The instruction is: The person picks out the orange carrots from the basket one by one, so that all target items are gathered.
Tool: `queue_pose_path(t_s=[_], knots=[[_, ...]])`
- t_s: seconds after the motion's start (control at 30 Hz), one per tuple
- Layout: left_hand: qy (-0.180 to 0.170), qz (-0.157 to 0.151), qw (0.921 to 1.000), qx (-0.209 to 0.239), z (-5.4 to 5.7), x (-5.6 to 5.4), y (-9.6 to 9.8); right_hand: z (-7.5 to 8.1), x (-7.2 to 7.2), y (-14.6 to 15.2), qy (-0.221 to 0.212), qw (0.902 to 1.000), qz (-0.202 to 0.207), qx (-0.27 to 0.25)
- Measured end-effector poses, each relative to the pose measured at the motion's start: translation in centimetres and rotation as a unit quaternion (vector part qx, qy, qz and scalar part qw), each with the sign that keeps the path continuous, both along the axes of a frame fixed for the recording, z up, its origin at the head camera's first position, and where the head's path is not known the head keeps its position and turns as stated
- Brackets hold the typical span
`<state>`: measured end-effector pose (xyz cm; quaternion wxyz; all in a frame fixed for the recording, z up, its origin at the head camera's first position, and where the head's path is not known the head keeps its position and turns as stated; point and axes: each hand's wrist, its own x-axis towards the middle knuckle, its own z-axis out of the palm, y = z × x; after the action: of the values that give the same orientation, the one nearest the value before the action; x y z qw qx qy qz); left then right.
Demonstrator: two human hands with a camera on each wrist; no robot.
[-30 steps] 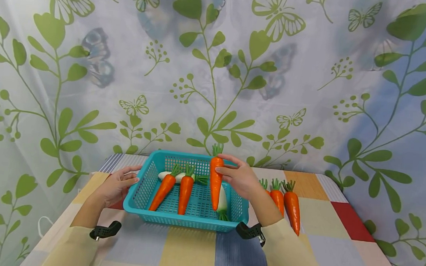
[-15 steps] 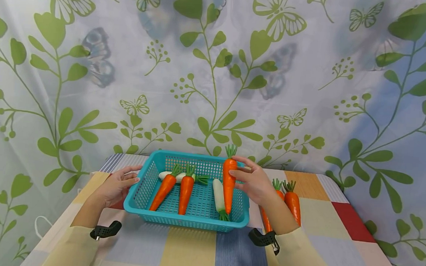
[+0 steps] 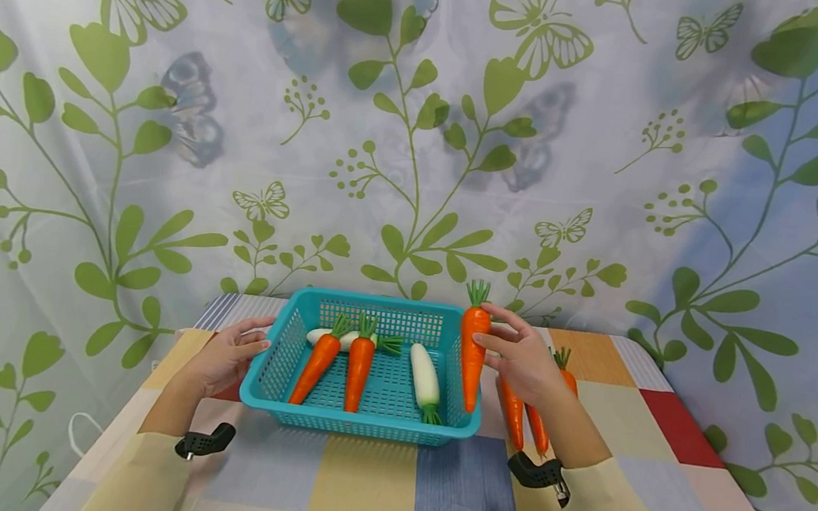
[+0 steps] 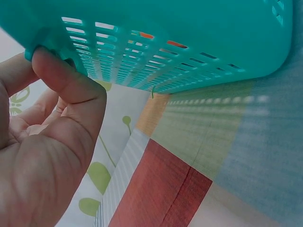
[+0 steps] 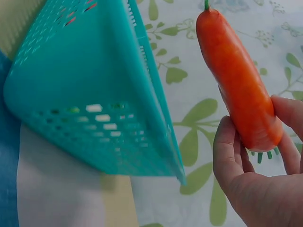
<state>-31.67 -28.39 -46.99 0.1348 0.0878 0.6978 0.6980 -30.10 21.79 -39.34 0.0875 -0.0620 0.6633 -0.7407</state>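
My right hand (image 3: pixel 523 358) grips an orange carrot (image 3: pixel 473 355) near its green top, and the carrot hangs upright over the right rim of a turquoise plastic basket (image 3: pixel 340 418). In the right wrist view the fingers and thumb wrap the carrot's thick end (image 5: pixel 241 80), beside the basket wall (image 5: pixel 66 71). My left hand (image 3: pixel 227 357) pinches the basket's left rim; the left wrist view shows the thumb (image 4: pixel 71 80) pressed against that rim. Inside the basket lie two carrots (image 3: pixel 316 368), a white radish (image 3: pixel 425 375) at the right and another white radish (image 3: pixel 318 335) behind the carrots.
More carrots (image 3: pixel 512 413) lie on the table right of the basket, partly hidden by my right forearm. A patchwork cloth (image 3: pixel 365 474) covers the table. Behind it hangs a curtain (image 3: pixel 418 129) printed with leaves and butterflies. A white cable (image 3: pixel 76 430) loops at the left edge.
My right hand has carried the carrot rightward, from above the basket's right part to over its right rim, uncovering the white radish. The left hand and basket have stayed in place.
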Motion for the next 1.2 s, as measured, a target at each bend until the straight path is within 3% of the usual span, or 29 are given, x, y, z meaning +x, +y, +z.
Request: queue_pose_path(t_s=[0.63,1.2], knots=[[0.001,0.002,1.0000,-0.001,-0.2,-0.2,0.0,-2.2,0.9,6.9,0.044,0.9957,-0.044,0.069],[0.005,0.018,0.9998,-0.007,-0.2,-0.3,0.0,-6.0,1.5,13.0,0.092,0.9934,-0.067,-0.008]])
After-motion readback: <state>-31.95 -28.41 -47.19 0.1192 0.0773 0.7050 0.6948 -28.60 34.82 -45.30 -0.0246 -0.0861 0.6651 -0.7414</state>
